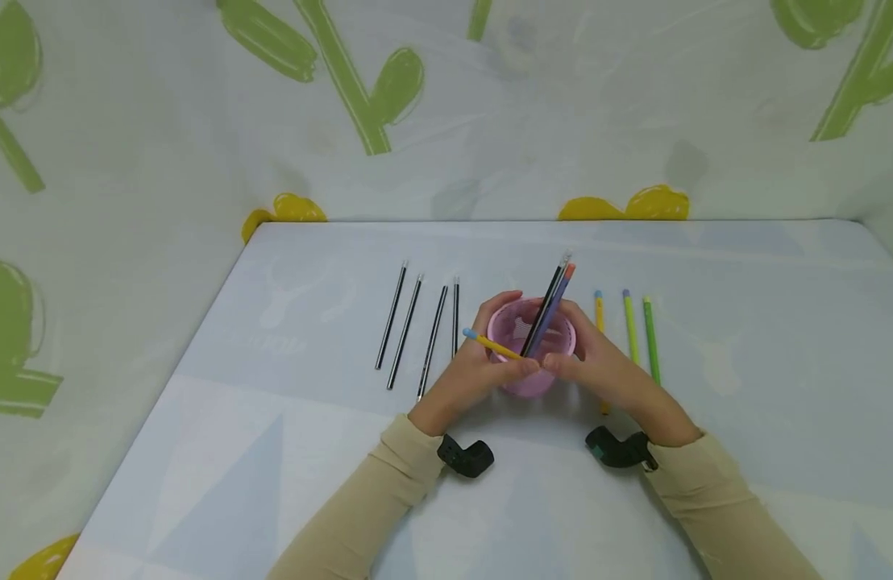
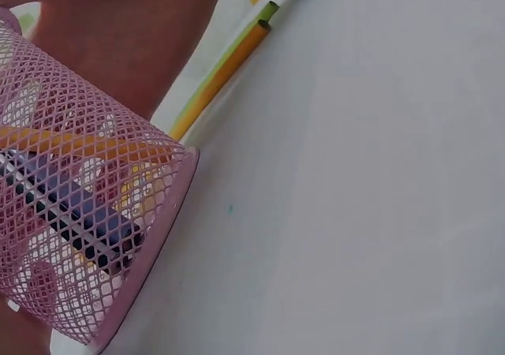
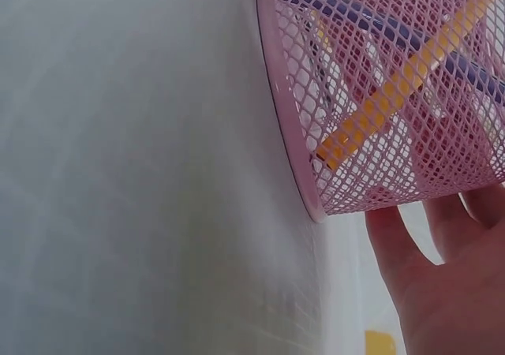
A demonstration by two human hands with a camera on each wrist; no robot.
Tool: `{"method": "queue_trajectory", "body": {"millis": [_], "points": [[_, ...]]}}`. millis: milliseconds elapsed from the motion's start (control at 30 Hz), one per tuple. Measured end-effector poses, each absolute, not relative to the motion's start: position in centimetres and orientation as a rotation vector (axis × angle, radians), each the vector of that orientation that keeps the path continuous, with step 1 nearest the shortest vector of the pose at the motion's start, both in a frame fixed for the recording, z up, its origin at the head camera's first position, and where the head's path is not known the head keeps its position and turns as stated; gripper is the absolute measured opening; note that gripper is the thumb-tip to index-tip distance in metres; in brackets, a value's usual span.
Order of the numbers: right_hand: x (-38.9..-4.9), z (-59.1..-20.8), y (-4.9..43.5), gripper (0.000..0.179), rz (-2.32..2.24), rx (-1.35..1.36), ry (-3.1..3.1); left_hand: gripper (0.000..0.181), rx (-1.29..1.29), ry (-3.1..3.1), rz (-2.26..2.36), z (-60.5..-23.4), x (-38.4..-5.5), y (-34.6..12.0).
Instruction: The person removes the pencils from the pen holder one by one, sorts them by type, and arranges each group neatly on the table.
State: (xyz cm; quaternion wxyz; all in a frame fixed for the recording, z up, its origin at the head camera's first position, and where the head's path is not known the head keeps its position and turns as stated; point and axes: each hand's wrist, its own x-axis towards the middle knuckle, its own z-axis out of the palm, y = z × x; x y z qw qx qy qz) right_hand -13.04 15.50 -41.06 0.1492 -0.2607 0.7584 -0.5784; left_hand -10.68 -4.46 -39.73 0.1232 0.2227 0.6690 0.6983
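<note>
Both hands hold a pink mesh pencil cup between them, the left hand on its left side and the right hand on its right. The thumbs meet near the front rim, while the other fingers wrap the sides. Inside lean a purple pencil, a black pencil and a yellow pencil with a blue end, which slants toward the left hand. Through the mesh in the left wrist view, the pencils' lower ends show. Fingers touch the cup's side in the right wrist view.
Several black pencils lie side by side left of the cup. On the right lie a yellow-orange pencil, a yellow-green pencil and a green pencil, partly behind the right arm. A patterned wall borders the pale table.
</note>
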Motion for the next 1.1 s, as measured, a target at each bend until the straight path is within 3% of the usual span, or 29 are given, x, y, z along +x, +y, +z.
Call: {"method": "queue_trajectory", "body": {"millis": [133,367,600,867,1100], "points": [[-12.9,-40.7,15.2,0.038,-1.685,-0.657,2.243,0.081,0.629,1.936,2.051,-40.2,-10.8,-4.3],[-12.8,-40.1,14.1,0.032,-1.642,-0.472,2.638,0.094,0.638,1.945,2.006,-40.8,-11.4,-4.3],[-13.1,-39.8,13.9,0.029,-1.677,-0.428,2.880,0.085,0.571,2.066,1.918,-41.2,-11.5,-4.5],[-12.9,-36.9,15.5,0.023,-2.370,-0.548,2.369,0.087,0.602,2.082,1.914,-41.2,-11.6,-4.7],[-13.9,-37.2,17.7,0.020,-2.715,-0.517,2.029,0.086,0.601,2.097,1.908,-41.0,-11.5,-4.9]]}}
